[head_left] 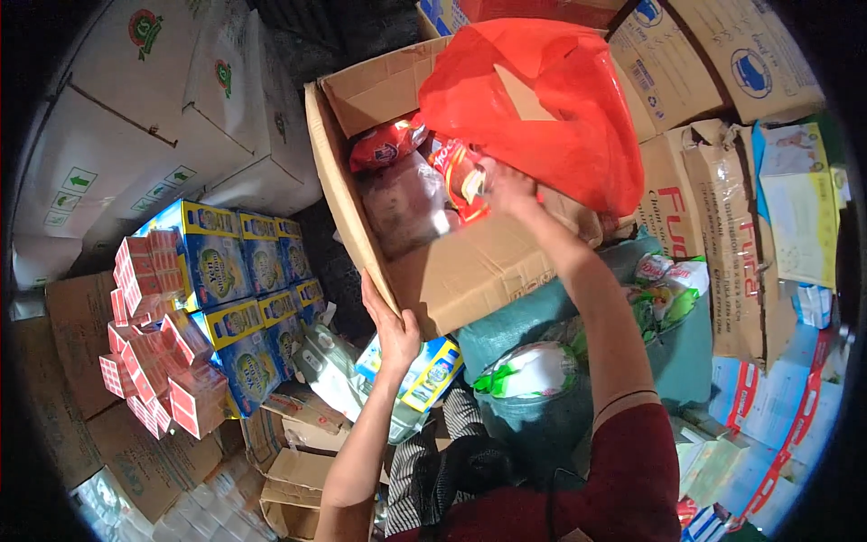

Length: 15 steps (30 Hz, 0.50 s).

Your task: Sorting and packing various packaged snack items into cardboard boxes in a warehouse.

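The open box (470, 275) is matt cardboard; the bag (533, 117) at one o'clock, thin glossy plastic. At eleven, the red packet (388, 144) shines; at four, the sack (682, 361) looks dull.

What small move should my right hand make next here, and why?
Perhaps secure the red packet before moving it: your right hand is at it inside the cardboard box, though blur hides the grip. Your left hand braces the box's near corner, and red plastic partly covers the opening.

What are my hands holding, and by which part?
Left hand: cardboard box, by its near left corner. Right hand: at a red packet inside; grip can't be told.
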Each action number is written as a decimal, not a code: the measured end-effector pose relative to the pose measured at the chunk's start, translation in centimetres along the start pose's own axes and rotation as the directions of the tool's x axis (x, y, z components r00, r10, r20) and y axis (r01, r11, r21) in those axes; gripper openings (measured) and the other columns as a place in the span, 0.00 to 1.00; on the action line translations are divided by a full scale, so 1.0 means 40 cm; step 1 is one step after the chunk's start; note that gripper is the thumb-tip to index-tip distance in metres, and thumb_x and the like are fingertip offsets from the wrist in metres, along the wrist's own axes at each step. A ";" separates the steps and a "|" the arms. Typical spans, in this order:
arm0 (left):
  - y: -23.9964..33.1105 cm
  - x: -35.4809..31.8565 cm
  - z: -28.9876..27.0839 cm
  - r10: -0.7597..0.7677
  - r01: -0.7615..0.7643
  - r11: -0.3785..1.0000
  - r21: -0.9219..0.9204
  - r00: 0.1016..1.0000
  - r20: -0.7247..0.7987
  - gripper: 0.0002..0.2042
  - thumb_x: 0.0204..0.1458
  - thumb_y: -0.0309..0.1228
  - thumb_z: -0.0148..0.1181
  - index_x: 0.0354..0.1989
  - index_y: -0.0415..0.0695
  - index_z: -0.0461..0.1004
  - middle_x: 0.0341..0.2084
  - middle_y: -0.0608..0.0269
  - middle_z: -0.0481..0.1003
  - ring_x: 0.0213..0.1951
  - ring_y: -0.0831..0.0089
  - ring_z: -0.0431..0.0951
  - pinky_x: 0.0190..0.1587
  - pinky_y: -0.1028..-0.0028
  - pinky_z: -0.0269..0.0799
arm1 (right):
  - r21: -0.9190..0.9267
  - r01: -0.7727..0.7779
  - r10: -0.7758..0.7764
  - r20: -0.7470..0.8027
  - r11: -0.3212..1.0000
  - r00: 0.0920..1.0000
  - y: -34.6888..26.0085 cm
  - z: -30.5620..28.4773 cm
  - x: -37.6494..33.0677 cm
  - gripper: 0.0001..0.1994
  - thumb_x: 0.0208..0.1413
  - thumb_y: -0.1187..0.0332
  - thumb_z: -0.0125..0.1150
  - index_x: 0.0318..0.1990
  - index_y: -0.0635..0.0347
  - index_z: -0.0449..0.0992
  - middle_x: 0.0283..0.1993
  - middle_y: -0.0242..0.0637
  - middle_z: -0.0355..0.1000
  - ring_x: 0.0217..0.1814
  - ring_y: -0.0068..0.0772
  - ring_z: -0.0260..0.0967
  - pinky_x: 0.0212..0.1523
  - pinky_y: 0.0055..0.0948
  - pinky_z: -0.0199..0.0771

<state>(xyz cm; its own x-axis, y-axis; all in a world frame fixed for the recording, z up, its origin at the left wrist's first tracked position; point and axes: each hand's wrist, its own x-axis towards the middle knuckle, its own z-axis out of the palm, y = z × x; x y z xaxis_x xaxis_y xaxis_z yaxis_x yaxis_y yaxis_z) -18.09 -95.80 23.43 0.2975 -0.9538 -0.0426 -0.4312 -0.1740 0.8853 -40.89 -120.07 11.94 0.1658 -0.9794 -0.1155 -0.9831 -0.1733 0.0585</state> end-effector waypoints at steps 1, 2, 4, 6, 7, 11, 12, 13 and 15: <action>-0.009 -0.004 -0.009 0.003 -0.003 1.000 0.019 1.000 -0.004 0.40 0.36 0.17 0.44 0.62 0.35 0.34 0.60 0.41 0.40 0.63 0.48 0.40 0.64 0.63 0.36 | -0.106 0.105 -0.111 -0.053 0.989 0.992 -0.072 0.005 -0.030 0.29 0.47 0.49 0.51 0.52 0.60 0.64 0.60 0.46 0.55 0.60 0.46 0.52 0.58 0.41 0.52; -0.032 -0.015 -0.047 -0.008 0.010 0.998 0.067 1.000 -0.025 0.40 0.36 0.17 0.44 0.62 0.35 0.34 0.60 0.41 0.40 0.63 0.48 0.40 0.64 0.63 0.36 | -0.107 0.251 -0.236 0.133 0.962 0.963 -0.202 -0.058 -0.071 0.31 0.47 0.45 0.49 0.52 0.60 0.65 0.58 0.48 0.57 0.59 0.48 0.53 0.57 0.45 0.53; -0.021 -0.016 -0.043 0.003 -0.002 0.999 0.048 1.000 -0.025 0.39 0.36 0.17 0.44 0.62 0.35 0.34 0.60 0.41 0.40 0.63 0.48 0.40 0.64 0.63 0.36 | 0.139 0.338 -0.365 0.390 0.931 0.846 -0.268 -0.067 -0.091 0.30 0.50 0.42 0.43 0.52 0.57 0.68 0.53 0.50 0.62 0.57 0.56 0.55 0.56 0.49 0.54; -0.037 -0.023 -0.078 -0.005 0.008 0.997 0.071 0.999 -0.052 0.39 0.36 0.17 0.44 0.62 0.35 0.35 0.60 0.41 0.40 0.63 0.48 0.41 0.64 0.63 0.36 | 0.263 0.288 -0.389 0.570 0.921 0.724 -0.364 -0.069 -0.107 0.30 0.53 0.43 0.37 0.52 0.56 0.67 0.54 0.49 0.62 0.58 0.54 0.55 0.59 0.42 0.53; -0.032 -0.023 -0.071 0.008 -0.005 0.998 0.065 0.999 -0.050 0.39 0.36 0.17 0.44 0.62 0.36 0.35 0.60 0.41 0.40 0.63 0.48 0.41 0.64 0.63 0.37 | 0.338 0.419 -0.537 0.571 0.843 0.621 -0.364 -0.001 -0.094 0.30 0.53 0.44 0.35 0.53 0.57 0.67 0.55 0.48 0.62 0.59 0.50 0.56 0.59 0.40 0.53; 0.006 -0.002 -0.014 0.019 -0.019 1.000 -0.016 1.000 -0.003 0.39 0.37 0.18 0.43 0.62 0.35 0.34 0.61 0.42 0.39 0.63 0.50 0.39 0.64 0.64 0.35 | 0.213 0.315 -0.371 0.687 0.925 0.625 -0.294 0.244 -0.040 0.29 0.52 0.47 0.36 0.52 0.59 0.66 0.58 0.46 0.59 0.60 0.40 0.56 0.59 0.35 0.54; -0.003 -0.003 -0.024 -0.004 0.004 1.000 -0.017 1.000 0.021 0.38 0.38 0.18 0.42 0.62 0.35 0.32 0.61 0.43 0.37 0.64 0.53 0.37 0.64 0.66 0.34 | 0.234 0.329 -0.394 0.691 0.915 0.606 -0.319 0.252 -0.051 0.29 0.52 0.47 0.36 0.52 0.59 0.66 0.58 0.46 0.59 0.60 0.40 0.56 0.59 0.35 0.54; -0.009 -0.007 -0.031 0.018 -0.018 1.000 0.024 1.000 0.002 0.38 0.38 0.18 0.42 0.62 0.34 0.32 0.61 0.43 0.37 0.64 0.52 0.38 0.64 0.66 0.34 | 0.245 0.341 -0.410 0.695 0.907 0.591 -0.339 0.250 -0.062 0.29 0.52 0.47 0.36 0.52 0.59 0.66 0.58 0.46 0.59 0.60 0.40 0.56 0.58 0.35 0.54; -0.016 -0.011 -0.038 0.015 -0.015 0.999 0.032 1.000 -0.011 0.38 0.38 0.18 0.42 0.62 0.34 0.33 0.61 0.43 0.38 0.63 0.52 0.38 0.64 0.66 0.35 | 0.257 0.356 -0.427 0.704 0.898 0.567 -0.362 0.245 -0.088 0.29 0.52 0.47 0.37 0.52 0.59 0.66 0.58 0.46 0.59 0.60 0.41 0.57 0.58 0.36 0.55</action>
<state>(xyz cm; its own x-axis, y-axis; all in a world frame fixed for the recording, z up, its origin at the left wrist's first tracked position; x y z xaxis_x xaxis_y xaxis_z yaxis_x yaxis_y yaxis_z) -16.65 -94.89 23.57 0.3001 -0.9536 -0.0241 -0.4627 -0.1676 0.8705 -27.99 -113.11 1.80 0.4589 -0.4084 -0.7890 -0.8440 -0.4778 -0.2436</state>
